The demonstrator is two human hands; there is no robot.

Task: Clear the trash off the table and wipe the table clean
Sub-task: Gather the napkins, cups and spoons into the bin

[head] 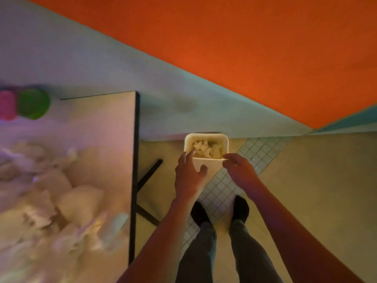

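Note:
A white trash bin [206, 137] stands on the floor by the wall, with crumpled paper [201, 149] inside. My left hand [188, 174] hovers over its near left rim, fingers spread and relaxed, holding nothing. My right hand [237, 167] hangs over the near right corner of the bin, fingers loosely bent; I cannot tell if it pinches anything. The table [106, 127] lies to the left, its near part covered with several blurred crumpled papers [67, 201].
A green cup [33, 103] and a pink object [7, 105] sit at the table's far left. A black table leg [149, 178] runs along the floor beside the bin. My feet [220, 211] stand on a tiled strip. An orange wall rises behind.

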